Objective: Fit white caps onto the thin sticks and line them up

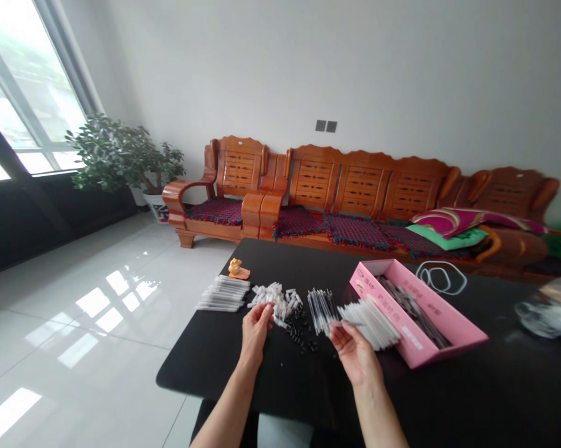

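Observation:
My left hand (256, 326) is closed in a pinch at the near edge of a pile of short white pen caps (280, 298); what its fingertips hold, if anything, is too small to make out. My right hand (355, 348) has a slender pale pen barrel (352, 323) between thumb and fingers. Just beyond that hand lies a bundle of dark pen refills (322, 308), and beside it a spread of whitish pen barrels (371, 320). Small black pieces (299, 326) are scattered between my hands. A row of white pens (223, 292) lies at the left.
A pink box (443, 351) holding dark slender sticks stands right of the barrels on the black table (205, 367). Behind it are white loops (441, 278). A small yellow figurine (235, 266) sits at the far left edge. Clear plastic bags (548, 317) lie far right; wooden sofas (312, 180) stand behind.

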Demonstrator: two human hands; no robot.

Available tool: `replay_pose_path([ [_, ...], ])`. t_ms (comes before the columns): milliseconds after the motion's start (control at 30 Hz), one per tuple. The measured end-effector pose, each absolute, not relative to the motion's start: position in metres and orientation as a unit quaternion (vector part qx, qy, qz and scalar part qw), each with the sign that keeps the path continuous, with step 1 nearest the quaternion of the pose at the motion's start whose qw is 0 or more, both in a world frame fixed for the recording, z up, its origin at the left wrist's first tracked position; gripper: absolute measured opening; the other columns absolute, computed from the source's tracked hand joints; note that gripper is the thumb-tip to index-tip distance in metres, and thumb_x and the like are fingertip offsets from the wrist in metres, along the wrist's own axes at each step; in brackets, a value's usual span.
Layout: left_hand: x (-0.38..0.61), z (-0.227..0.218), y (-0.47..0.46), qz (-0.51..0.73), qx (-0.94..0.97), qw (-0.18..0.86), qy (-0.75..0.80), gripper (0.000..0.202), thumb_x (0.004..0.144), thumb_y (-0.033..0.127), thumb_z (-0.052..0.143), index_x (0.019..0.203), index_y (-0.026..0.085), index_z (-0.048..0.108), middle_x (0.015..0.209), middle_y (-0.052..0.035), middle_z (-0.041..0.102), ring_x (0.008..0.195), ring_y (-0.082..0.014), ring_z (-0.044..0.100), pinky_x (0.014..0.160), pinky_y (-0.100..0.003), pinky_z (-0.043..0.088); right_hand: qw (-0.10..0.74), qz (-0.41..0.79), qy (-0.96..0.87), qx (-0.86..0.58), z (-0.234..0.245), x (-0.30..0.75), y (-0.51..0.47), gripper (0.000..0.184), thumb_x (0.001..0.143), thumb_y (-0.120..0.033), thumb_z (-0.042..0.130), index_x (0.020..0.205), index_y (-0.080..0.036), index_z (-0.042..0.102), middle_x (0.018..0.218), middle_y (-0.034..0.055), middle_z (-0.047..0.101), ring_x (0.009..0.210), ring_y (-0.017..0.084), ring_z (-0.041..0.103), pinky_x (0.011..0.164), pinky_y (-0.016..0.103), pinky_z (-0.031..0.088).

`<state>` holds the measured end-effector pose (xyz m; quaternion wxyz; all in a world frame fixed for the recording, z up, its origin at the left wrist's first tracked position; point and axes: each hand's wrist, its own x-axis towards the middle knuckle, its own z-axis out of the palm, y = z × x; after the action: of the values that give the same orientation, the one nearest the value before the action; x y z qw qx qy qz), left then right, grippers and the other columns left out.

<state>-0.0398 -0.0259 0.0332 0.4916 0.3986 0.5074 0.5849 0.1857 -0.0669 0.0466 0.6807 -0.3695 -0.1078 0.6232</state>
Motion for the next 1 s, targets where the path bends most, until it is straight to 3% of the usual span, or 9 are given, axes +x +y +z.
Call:
replay_pose_path([
  [167,-0.037,0.018,-0.028,0.467,0.566,0.366,0.573,0.018,0.078,0.025,0.060,0.087,0.017,0.073,0.075,-0.0032,0.068,0.068,-0.0161,0.061,0.065,-0.024,0.045,0.676,0.634,-0.115,-0.357,0.050,0.183,-0.066,0.014,0.064,-0.010,0.077,0.075,-0.015,0.071,0.071,0.0052,0.076,0.064,0.017,0.072,0.061,0.025,0.060],
  [300,-0.025,0.013,-0.035,0.354,0.691,0.271,0.569,0.021,0.079,0.010,0.056,0.087,0.021,0.072,0.089,-0.0032,0.067,0.081,-0.0155,0.062,0.077,-0.024,0.044,0.681,0.623,-0.121,-0.364,0.051,0.184,-0.065,0.013,0.065,-0.010,0.077,0.075,-0.015,0.071,0.070,0.0046,0.075,0.063,0.017,0.072,0.062,0.026,0.060],
  [467,-0.019,0.010,-0.037,0.269,0.734,0.229,0.580,0.019,0.082,0.012,0.058,0.094,0.023,0.069,0.096,-0.0037,0.065,0.097,-0.0173,0.058,0.085,-0.024,0.041,0.671,0.634,-0.121,-0.366,0.047,0.184,-0.069,0.013,0.065,-0.011,0.078,0.075,-0.015,0.072,0.071,0.0058,0.076,0.064,0.017,0.072,0.060,0.025,0.060],
  [900,-0.024,0.001,-0.038,0.310,0.733,0.212,0.567,0.012,0.085,0.014,0.053,0.081,0.019,0.063,0.081,-0.0019,0.064,0.077,-0.0144,0.059,0.073,-0.023,0.039,0.661,0.644,-0.128,-0.364,0.042,0.166,-0.074,0.020,0.059,-0.012,0.083,0.075,-0.015,0.072,0.071,0.0057,0.076,0.062,0.017,0.072,0.058,0.025,0.060],
  [1000,-0.024,0.001,-0.040,0.309,0.744,0.208,0.554,0.008,0.083,0.014,0.057,0.082,0.019,0.064,0.084,-0.0023,0.062,0.080,-0.0150,0.059,0.073,-0.023,0.039,0.660,0.648,-0.129,-0.358,0.042,0.163,-0.073,0.020,0.059,-0.012,0.083,0.076,-0.015,0.072,0.071,0.0064,0.076,0.062,0.017,0.071,0.058,0.025,0.060],
])
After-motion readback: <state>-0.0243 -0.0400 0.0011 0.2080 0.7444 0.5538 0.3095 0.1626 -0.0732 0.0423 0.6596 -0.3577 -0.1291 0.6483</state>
